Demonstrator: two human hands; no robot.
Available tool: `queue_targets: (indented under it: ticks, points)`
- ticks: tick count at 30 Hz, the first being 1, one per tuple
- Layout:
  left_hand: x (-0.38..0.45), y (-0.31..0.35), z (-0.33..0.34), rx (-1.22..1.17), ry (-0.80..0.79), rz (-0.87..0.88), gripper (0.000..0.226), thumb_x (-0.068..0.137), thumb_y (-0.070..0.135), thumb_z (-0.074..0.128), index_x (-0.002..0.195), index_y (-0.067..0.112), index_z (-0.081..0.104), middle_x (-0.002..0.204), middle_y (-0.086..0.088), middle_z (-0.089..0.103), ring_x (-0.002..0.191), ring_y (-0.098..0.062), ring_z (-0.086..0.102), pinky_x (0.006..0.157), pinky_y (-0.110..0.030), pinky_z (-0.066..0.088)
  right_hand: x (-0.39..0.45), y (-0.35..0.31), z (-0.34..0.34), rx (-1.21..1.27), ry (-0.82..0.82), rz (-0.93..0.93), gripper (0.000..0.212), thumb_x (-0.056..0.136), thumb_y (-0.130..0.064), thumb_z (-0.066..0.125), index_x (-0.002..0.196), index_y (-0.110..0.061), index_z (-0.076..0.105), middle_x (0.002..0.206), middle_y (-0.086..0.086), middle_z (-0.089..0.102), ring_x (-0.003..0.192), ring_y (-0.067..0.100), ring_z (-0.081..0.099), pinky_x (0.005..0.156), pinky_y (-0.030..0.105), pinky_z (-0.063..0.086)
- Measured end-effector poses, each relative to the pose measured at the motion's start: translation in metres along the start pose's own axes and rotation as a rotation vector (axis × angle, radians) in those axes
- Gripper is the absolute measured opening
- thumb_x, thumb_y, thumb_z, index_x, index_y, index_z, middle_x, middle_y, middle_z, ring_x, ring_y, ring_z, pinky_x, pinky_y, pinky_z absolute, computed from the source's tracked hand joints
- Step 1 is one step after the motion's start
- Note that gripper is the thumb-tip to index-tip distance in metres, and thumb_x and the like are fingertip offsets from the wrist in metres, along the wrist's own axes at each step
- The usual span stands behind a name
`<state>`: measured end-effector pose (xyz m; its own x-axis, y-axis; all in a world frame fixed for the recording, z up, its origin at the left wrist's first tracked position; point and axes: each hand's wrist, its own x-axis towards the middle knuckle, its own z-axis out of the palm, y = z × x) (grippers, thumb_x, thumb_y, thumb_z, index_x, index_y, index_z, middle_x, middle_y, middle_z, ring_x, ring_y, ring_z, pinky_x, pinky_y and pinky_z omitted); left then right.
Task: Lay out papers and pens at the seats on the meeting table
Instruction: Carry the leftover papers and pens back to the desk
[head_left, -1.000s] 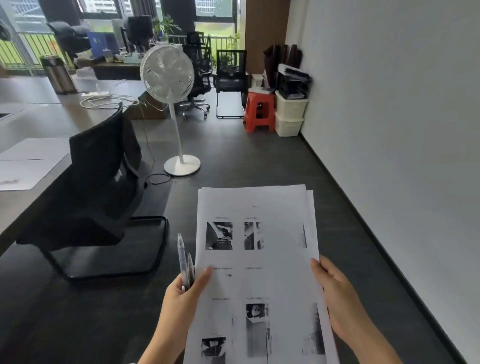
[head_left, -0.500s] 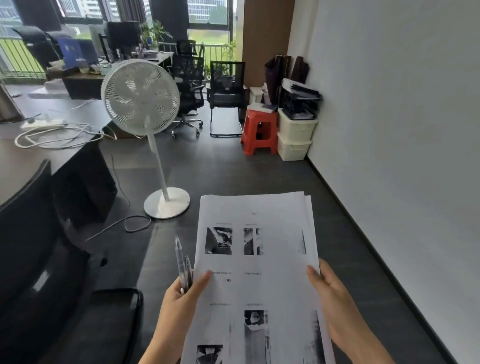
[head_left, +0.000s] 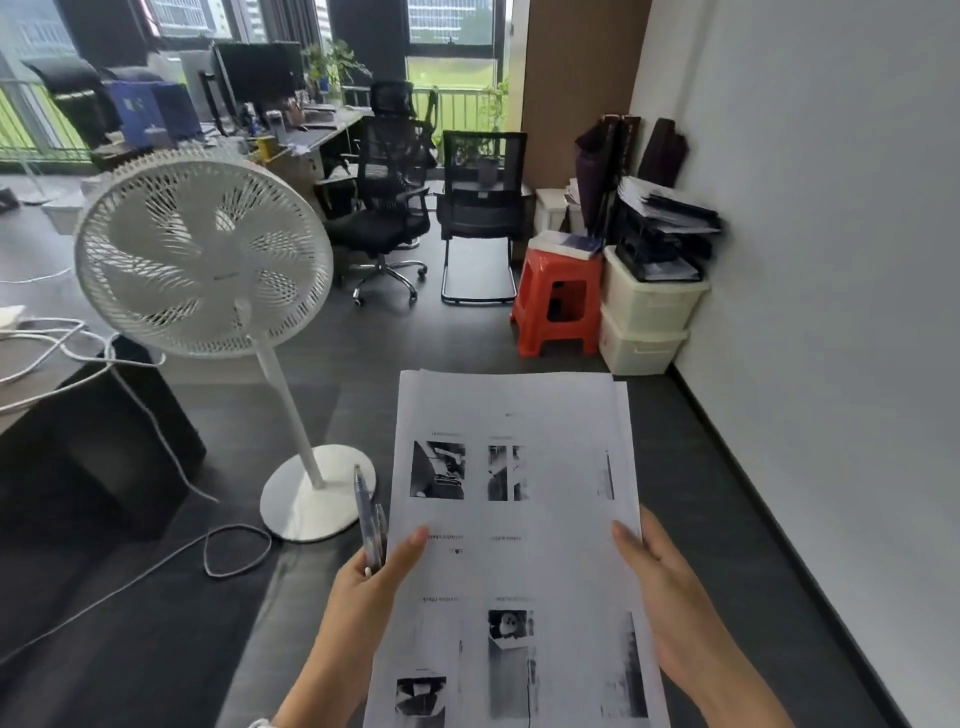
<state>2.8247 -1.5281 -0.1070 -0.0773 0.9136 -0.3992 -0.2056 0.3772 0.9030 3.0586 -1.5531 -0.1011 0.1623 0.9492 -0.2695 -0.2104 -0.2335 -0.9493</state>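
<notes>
Fingers of the left hand curl round two pens while its thumb presses the near left edge of a stack of papers; the right hand grips the stack's right edge, thumb on top, its fingers hidden beneath. Printed sheets are held flat above dark floor, just right of a white standing fan. Beyond the fan stand office chairs, a red stool and stacked white bins. Left of the fan, cables trail over a surface.

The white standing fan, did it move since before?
Cannot tell. The white standing fan looks nearer, but the red plastic stool does too, so likely the camera moved.
</notes>
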Motion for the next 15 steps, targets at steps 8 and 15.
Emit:
queue_targets:
  ticks: [8,15]
  points:
    - [0.212,0.108,0.078,-0.045,0.041,-0.022,0.011,0.094,0.019,0.069,0.095,0.016,0.079,0.106,-0.011,0.084,0.112,-0.036,0.073,0.112,-0.056,0.05,0.261,-0.088,0.011,-0.009,-0.14,0.012,0.045,0.095,-0.025,0.044,0.136,-0.043,0.038,0.131,-0.016,0.056,0.124,0.012,0.052,0.11,0.047,0.035]
    - [0.423,0.168,0.124,-0.083,0.052,-0.027,0.013,0.095,0.01,0.067,0.088,0.014,0.077,0.075,-0.002,0.085,0.083,-0.028,0.076,0.087,-0.043,0.058,0.488,-0.128,0.044,-0.052,-0.189,-0.042,0.053,0.096,-0.022,0.043,0.134,-0.057,0.03,0.139,-0.023,0.046,0.126,0.006,0.047,0.111,0.043,0.034]
